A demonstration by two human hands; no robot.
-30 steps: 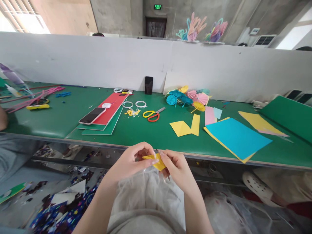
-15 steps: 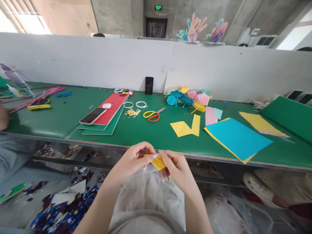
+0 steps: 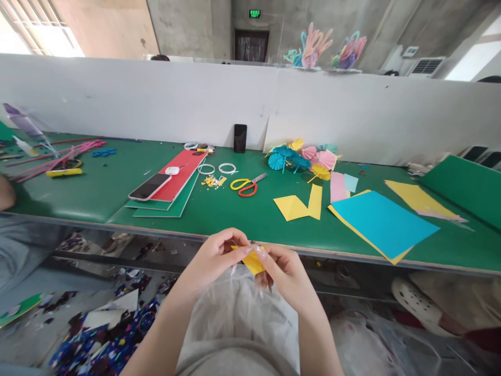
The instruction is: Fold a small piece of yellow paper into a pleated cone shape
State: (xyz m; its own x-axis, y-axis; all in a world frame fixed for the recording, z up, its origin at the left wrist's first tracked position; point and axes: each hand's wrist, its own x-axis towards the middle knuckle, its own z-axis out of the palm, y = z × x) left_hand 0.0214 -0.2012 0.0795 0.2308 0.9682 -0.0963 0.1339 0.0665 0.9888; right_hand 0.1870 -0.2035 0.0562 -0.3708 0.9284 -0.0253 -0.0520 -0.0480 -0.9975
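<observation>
Between my two hands, above my lap and just in front of the table edge, is a small folded piece of yellow paper [image 3: 253, 262]. My left hand [image 3: 224, 251] pinches its left side with thumb and fingers. On the other side my right hand [image 3: 281, 263] grips it, thumb on top, close to the left thumb. Scissors [image 3: 249, 185] with yellow and red handles lie on the table beyond. Cut yellow paper [image 3: 291, 207] rests right of them. Farther back is a cluster of small paper umbrellas [image 3: 300, 159] in blue, pink and yellow.
Blue paper [image 3: 385, 223] lies over yellow sheets at the right. A phone [image 3: 150, 186] sits on red and green boards [image 3: 180, 175] at the left. Another phone [image 3: 240, 138] leans on the white partition [image 3: 156, 99]. Yellow scraps [image 3: 213, 181] lie near two white rings.
Both hands stay in place, still holding the yellow paper. My right thumb has shifted slightly on it; the view has moved a little.
</observation>
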